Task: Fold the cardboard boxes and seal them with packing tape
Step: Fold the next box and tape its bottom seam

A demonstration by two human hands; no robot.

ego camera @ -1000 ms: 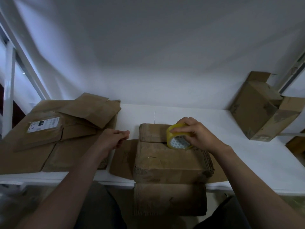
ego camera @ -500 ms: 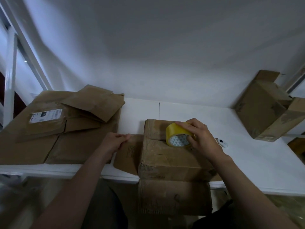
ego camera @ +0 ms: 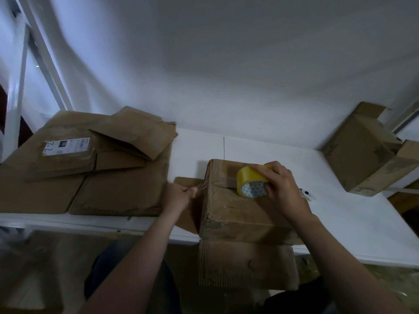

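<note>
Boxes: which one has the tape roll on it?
The middle box: the right hand holds the yellow tape roll on its top. The left stack lies flat; the far-right box is tilted, untouched.

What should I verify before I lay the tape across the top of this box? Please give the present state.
1. The tape roll rests on the box, gripped by the right hand: ok.
2. The left hand pinches the tape end beside the box's left side: ok.
3. Top seam fully closed: cannot tell.
4. The front flap folded in: not ok, it hangs below the table edge.
5. Tape free of twists: cannot tell.
</note>
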